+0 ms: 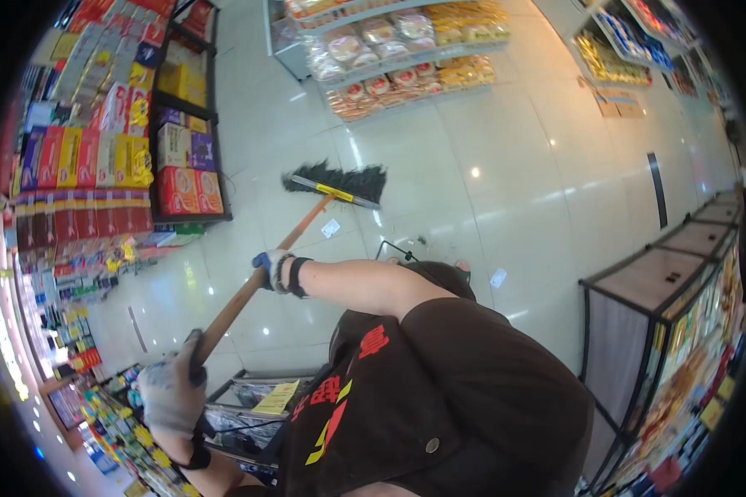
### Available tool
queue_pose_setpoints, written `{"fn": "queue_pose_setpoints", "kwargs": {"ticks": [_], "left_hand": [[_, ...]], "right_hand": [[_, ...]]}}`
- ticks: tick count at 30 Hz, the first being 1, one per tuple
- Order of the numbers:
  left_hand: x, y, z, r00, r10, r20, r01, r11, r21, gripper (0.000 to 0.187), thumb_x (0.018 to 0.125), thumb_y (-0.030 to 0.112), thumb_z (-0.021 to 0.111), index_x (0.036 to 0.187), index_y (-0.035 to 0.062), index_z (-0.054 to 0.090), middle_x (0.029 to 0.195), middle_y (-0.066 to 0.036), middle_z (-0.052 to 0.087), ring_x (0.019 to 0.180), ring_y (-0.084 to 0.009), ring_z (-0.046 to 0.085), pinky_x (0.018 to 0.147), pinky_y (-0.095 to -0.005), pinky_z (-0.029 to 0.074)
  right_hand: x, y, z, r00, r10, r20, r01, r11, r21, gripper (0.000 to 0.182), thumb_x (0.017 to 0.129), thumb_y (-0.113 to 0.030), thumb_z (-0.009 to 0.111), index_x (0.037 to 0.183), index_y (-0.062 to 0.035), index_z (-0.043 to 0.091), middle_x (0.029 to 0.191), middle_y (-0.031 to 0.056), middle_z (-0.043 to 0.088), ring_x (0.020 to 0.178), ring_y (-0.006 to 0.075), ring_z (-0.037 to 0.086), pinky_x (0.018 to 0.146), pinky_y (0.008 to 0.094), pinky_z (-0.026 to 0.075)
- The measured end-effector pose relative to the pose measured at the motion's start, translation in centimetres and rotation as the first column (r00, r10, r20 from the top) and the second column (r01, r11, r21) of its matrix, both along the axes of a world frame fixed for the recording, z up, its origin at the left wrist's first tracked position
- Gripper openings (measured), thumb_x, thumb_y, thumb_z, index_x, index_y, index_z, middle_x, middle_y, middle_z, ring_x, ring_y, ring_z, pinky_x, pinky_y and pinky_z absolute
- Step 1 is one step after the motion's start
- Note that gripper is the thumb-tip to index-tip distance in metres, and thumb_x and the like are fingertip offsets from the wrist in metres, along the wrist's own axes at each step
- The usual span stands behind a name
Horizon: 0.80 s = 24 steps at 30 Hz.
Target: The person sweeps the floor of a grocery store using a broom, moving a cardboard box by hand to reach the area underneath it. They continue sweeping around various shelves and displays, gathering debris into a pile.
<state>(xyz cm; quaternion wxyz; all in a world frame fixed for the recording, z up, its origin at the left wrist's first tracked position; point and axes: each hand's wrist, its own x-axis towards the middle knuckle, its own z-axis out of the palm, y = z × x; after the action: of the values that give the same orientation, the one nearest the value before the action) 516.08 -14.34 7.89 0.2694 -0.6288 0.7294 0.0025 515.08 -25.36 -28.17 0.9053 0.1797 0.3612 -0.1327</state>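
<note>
A long broom with an orange-brown wooden handle (249,290), a black bristle head (340,180) and a yellow label band across the top of the head is held in both gloved hands over a glossy white tiled floor (506,141). The left hand (172,389), in a pale grey work glove, is closed around the upper end of the handle, its fingers wrapped fully about the wood; the right hand (275,270), in a white and blue glove with a black wrist strap, is closed around the handle further down, nearer the head. The bristle head rests on the floor beyond the right hand, with a small white scrap of paper (331,228) lying just beside it and another white scrap (498,277) well apart to the other side. A dark brown shirt (439,389) with red and yellow printed characters is worn by the person; the characters cannot be read. Beyond the broom head, a white wire shelf rack (389,50) is filled with clear bags of round baked goods and yellow packets. Beside the handle, a black-framed shelf unit (182,124) is stacked with red, yellow, purple and white boxes whose writing is too small to be read. Near the left hand, a dark metal basket (249,406) is seen with a yellow paper tag, its print illegible. On the far side of the person from the broom, wood-topped black display units (638,290) are stocked with colourful packets.
</note>
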Motion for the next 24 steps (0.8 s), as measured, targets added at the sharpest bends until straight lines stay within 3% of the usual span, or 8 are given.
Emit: {"fn": "queue_pose_setpoints", "kwargs": {"ticks": [6, 9, 11, 13, 14, 18, 23, 24], "left_hand": [[-2.1, 0.9, 6.7, 0.973, 0.083, -0.217, -0.092, 0.995, -0.032, 0.052, 0.058, 0.001, 0.063, 0.109, 0.0017, 0.056, 0.094, -0.017, 0.062, 0.084, -0.0295, 0.061, 0.072, -0.0324, 0.047], [-1.8, 0.5, 7.6, 0.929, 0.054, -0.367, -0.055, 0.998, 0.008, 0.055, 0.057, -0.003, 0.058, 0.112, -0.0022, 0.054, 0.099, -0.018, 0.061, 0.086, -0.027, 0.062, 0.075, -0.0302, 0.047], [-2.7, -1.3, 7.2, 0.928, -0.03, -0.371, 0.04, 0.999, 0.018, 0.055, 0.058, -0.005, 0.057, 0.113, -0.0034, 0.053, 0.098, -0.017, 0.062, 0.088, -0.026, 0.062, 0.077, -0.0302, 0.046], [-5.1, -3.1, 6.5, 0.879, 0.226, -0.42, -0.181, 0.973, 0.143, 0.057, 0.057, -0.007, 0.057, 0.113, -0.0041, 0.052, 0.099, -0.017, 0.062, 0.093, -0.0258, 0.06, 0.081, -0.0296, 0.045], [-6.5, -3.9, 5.6, 0.883, -0.126, -0.452, 0.162, 0.986, 0.043, 0.057, 0.056, -0.006, 0.061, 0.113, -0.0038, 0.053, 0.1, -0.017, 0.062, 0.092, -0.023, 0.06, 0.083, -0.0286, 0.044], [-15.3, -7.1, 1.1, 0.805, -0.167, -0.569, 0.242, 0.969, 0.058, 0.051, 0.058, -0.001, 0.063, 0.109, -0.0017, 0.055, 0.097, -0.019, 0.061, 0.091, -0.0269, 0.061, 0.08, -0.0296, 0.045], [-31.7, -6.4, -5.5, 0.721, -0.319, -0.616, 0.462, 0.883, 0.084, 0.049, 0.066, 0.005, 0.065, 0.114, 0.0077, 0.054, 0.097, -0.018, 0.06, 0.083, -0.0294, 0.062, 0.072, -0.0329, 0.047], [-35.0, -5.6, -7.3, 0.651, -0.402, -0.644, 0.538, 0.843, 0.019, 0.047, 0.069, 0.011, 0.065, 0.114, 0.0103, 0.054, 0.095, -0.017, 0.061, 0.08, -0.0313, 0.061, 0.07, -0.0346, 0.047]], "right_hand": [[-5.6, 0.8, 9.9, 0.969, -0.242, 0.046, 0.244, 0.968, -0.06, 0.025, 0.073, -0.016, 0.064, 0.088, -0.0031, 0.048, 0.08, 0.0135, 0.055, 0.067, 0.0283, 0.06, 0.06, 0.0404, 0.055], [-6.3, 0.2, 7.5, 0.936, -0.348, 0.052, 0.351, 0.906, -0.236, 0.025, 0.073, -0.017, 0.065, 0.088, -0.0024, 0.052, 0.078, 0.0131, 0.057, 0.066, 0.0254, 0.06, 0.059, 0.0379, 0.055], [-13.4, 0.7, 11.8, 0.876, -0.346, -0.336, 0.171, 0.874, -0.455, 0.023, 0.073, -0.017, 0.066, 0.086, -0.0015, 0.056, 0.074, 0.0116, 0.058, 0.064, 0.0222, 0.059, 0.06, 0.0342, 0.054], [-17.7, 0.6, 11.3, 0.83, -0.549, -0.094, 0.526, 0.828, -0.196, 0.024, 0.073, -0.017, 0.067, 0.087, -0.0022, 0.055, 0.076, 0.0121, 0.057, 0.066, 0.024, 0.06, 0.061, 0.0369, 0.054], [-20.2, 0.6, 10.8, 0.792, -0.603, -0.09, 0.58, 0.791, -0.195, 0.024, 0.073, -0.017, 0.067, 0.088, -0.0026, 0.054, 0.078, 0.012, 0.057, 0.067, 0.025, 0.06, 0.06, 0.0382, 0.054], [-31.5, 0.1, 5.7, 0.601, -0.795, -0.079, 0.767, 0.602, -0.222, 0.025, 0.075, -0.018, 0.066, 0.09, -0.0039, 0.053, 0.082, 0.012, 0.058, 0.075, 0.0265, 0.061, 0.067, 0.0439, 0.053], [-50.7, 3.2, -3.1, 0.267, -0.952, -0.152, 0.85, 0.307, -0.428, 0.016, 0.08, -0.021, 0.057, 0.077, -0.0054, 0.055, 0.064, 0.0098, 0.058, 0.057, 0.0242, 0.058, 0.055, 0.0366, 0.049], [-55.0, 5.1, -1.5, 0.225, -0.913, -0.339, 0.751, 0.385, -0.536, 0.017, 0.08, -0.021, 0.056, 0.076, -0.0047, 0.055, 0.064, 0.0105, 0.058, 0.056, 0.0243, 0.058, 0.053, 0.0364, 0.048]]}}
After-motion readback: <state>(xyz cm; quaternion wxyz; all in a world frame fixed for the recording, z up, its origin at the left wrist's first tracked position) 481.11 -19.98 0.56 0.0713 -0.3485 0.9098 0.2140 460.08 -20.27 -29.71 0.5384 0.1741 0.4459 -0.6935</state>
